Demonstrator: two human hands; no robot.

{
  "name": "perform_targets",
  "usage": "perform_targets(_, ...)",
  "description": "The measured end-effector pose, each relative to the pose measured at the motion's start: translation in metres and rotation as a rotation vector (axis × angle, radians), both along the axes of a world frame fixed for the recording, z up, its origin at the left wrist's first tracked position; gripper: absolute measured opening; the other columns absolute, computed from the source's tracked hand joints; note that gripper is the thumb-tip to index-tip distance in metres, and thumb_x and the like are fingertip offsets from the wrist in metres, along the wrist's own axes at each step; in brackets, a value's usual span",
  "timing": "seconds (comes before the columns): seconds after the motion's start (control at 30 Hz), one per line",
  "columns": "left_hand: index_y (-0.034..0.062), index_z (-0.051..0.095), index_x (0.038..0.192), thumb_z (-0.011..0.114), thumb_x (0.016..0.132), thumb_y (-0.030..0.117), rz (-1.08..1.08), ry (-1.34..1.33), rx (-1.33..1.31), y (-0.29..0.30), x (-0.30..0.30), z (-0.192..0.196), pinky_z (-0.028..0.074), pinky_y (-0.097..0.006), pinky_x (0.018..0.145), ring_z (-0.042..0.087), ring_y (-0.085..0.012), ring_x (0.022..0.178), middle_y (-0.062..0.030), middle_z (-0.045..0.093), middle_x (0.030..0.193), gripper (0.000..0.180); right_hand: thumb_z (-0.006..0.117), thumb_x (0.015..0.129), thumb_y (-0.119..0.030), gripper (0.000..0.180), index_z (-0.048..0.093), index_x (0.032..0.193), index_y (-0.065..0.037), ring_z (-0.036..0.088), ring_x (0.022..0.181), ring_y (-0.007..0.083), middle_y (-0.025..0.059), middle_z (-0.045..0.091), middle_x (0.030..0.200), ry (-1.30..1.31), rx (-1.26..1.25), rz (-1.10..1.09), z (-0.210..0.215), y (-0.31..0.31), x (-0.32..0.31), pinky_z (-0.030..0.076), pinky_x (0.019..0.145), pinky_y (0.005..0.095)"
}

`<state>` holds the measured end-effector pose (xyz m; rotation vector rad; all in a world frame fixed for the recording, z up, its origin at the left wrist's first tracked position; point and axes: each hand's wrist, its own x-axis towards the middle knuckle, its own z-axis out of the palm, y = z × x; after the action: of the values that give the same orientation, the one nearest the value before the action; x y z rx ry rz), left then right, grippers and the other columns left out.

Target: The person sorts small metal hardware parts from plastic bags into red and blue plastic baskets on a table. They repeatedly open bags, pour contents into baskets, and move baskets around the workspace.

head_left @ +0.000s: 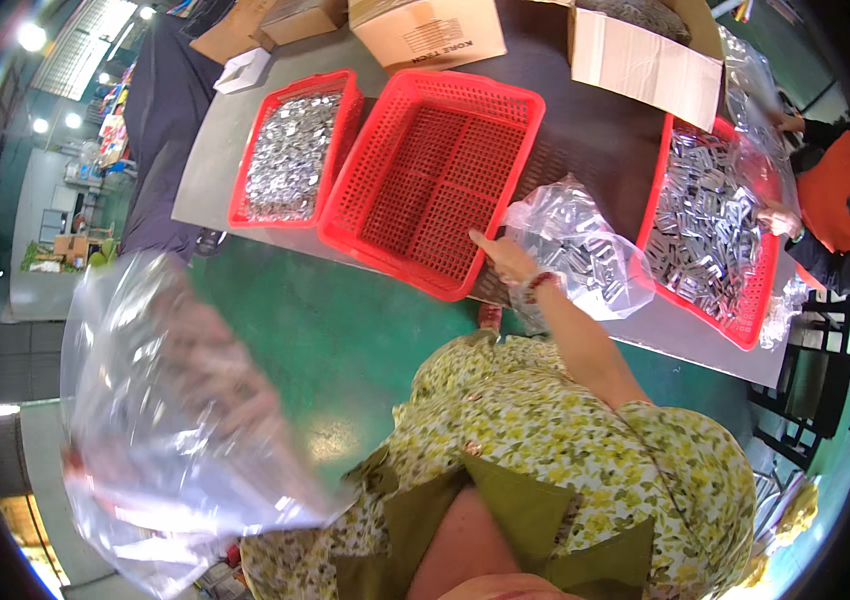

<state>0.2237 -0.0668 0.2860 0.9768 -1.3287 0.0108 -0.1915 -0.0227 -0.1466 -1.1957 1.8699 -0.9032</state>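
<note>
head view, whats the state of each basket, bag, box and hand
middle basket: empty
left basket: full of metal parts
right basket: full of metal parts
small bag: holds parts
big bag: empty, held up
right hand: at middle basket's rim
left hand: behind big bag, blurred
box: open

Bright overhead lamps, fisheye-bent dark rim (motion-blurred, glaring plastic bag (175,420)).

We stand on a shiny green floor (345,340) that reflects the lamps. Beyond the hands a grey work table (215,150) runs across, with a dark mat (585,130) on it. At far left we see round ceiling lights (33,36) and a dark doorway (15,365).
</note>
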Motion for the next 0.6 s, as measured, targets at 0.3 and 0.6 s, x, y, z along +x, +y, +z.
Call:
perform_targets(0.3,-0.0004,0.061,0.084,0.056,0.087,0.023,-0.760,0.071,0.505,-0.094,-0.168,-0.071,0.039,-0.027,0.064,0.049,-0.0113,0.072,-0.0019,0.057,0.079,0.024,0.030,0.094,-0.065,0.076,0.055,0.124,0.000,0.043,0.049,0.0072,0.0054,0.060,0.079,-1.082,0.169,-0.087,0.244,0.026,0.001,0.036,0.040,0.0195)
perform_targets(0.6,0.0025,0.062,0.084,0.058,0.086,0.020,-1.410,-0.087,0.725,-0.146,-0.270,-0.140,0.036,-0.023,0.063,0.045,-0.0062,0.069,0.0029,0.056,0.078,0.018,0.049,0.090,-0.060,0.064,0.067,0.094,0.002,0.049,0.052,0.0100,0.0048,0.053,0.061,-0.772,-0.042,-0.270,0.217,0.028,-0.045,0.041,0.047,0.0262)
